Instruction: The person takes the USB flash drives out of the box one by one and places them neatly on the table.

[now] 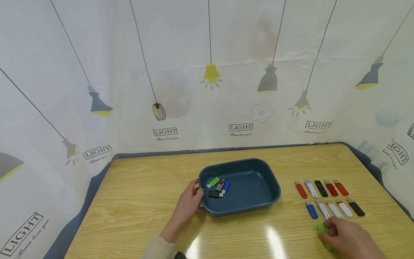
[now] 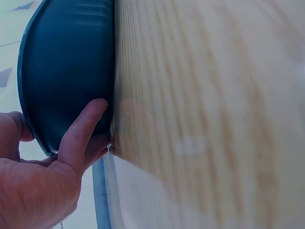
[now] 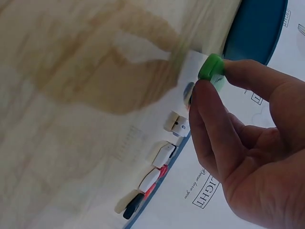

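A dark blue rectangular basin (image 1: pixel 249 190) stands on the wooden table. At its left end, my left hand (image 1: pixel 189 201) grips the wall, thumb at the rim and fingers outside. The left wrist view shows that hand (image 2: pixel 62 167) against the basin's outer side (image 2: pixel 71 62). Inside the basin's left part lie several USB flash drives: green (image 1: pixel 214 181), red and silver (image 1: pixel 220 185), blue (image 1: pixel 226 186) and black (image 1: pixel 214 194). Over the table's right front, my right hand (image 1: pixel 349 237) pinches a green USB flash drive (image 3: pixel 211 67) between thumb and fingertips.
Two rows of USB flash drives lie right of the basin, among them a red one (image 1: pixel 301 190), a black one (image 1: pixel 321 189), a blue one (image 1: pixel 312 210) and a white one (image 1: pixel 344 208). A curtain printed with lamps (image 1: pixel 194 93) hangs behind the wooden table (image 1: pixel 145 187).
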A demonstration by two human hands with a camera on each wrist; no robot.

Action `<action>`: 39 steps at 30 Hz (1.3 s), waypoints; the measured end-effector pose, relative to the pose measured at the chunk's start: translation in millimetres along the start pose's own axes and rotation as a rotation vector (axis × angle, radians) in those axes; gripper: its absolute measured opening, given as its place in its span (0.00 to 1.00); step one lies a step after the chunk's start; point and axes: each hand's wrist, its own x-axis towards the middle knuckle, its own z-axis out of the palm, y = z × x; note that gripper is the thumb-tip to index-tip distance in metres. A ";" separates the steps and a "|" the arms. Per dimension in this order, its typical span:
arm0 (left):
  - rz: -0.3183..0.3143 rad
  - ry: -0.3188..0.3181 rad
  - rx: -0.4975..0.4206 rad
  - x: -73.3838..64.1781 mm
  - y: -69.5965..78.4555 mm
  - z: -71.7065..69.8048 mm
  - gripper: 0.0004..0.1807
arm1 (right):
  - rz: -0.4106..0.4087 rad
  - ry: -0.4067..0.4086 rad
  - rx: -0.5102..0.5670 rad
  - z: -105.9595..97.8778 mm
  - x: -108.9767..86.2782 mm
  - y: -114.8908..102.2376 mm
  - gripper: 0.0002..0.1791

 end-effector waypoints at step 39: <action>-0.018 0.001 0.015 -0.5 -0.1 -0.2 0.29 | -0.102 0.183 0.049 -38.7 -5.0 -43.9 0.39</action>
